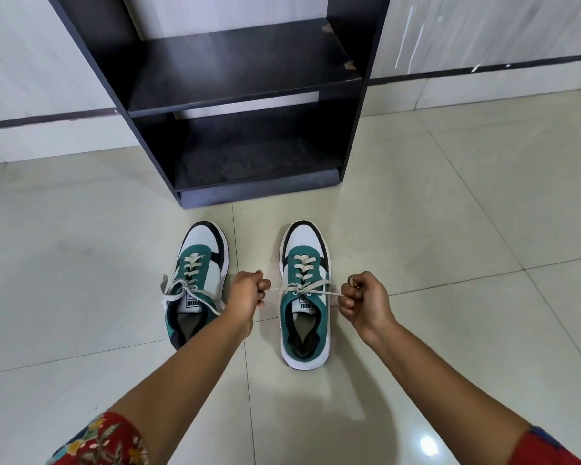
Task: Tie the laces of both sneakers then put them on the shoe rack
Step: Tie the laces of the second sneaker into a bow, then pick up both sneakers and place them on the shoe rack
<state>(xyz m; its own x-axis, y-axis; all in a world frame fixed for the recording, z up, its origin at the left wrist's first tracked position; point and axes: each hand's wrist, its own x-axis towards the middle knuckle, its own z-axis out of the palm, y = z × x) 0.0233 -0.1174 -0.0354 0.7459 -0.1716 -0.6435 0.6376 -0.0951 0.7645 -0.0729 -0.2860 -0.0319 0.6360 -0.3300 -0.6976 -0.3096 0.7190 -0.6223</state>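
Observation:
Two green, white and black sneakers stand side by side on the floor, toes toward the rack. The left sneaker carries a tied bow in its off-white laces. On the right sneaker the laces cross at the top eyelets and stretch out to both sides. My left hand is closed on the lace end to the shoe's left. My right hand is closed on the lace end to its right. Both ends are pulled taut. The dark shoe rack stands just beyond the shoes, its shelves bare.
Pale glossy floor tiles spread around the shoes. A white wall with a dark baseboard stripe runs behind the rack. Red floral sleeves show at the bottom corners.

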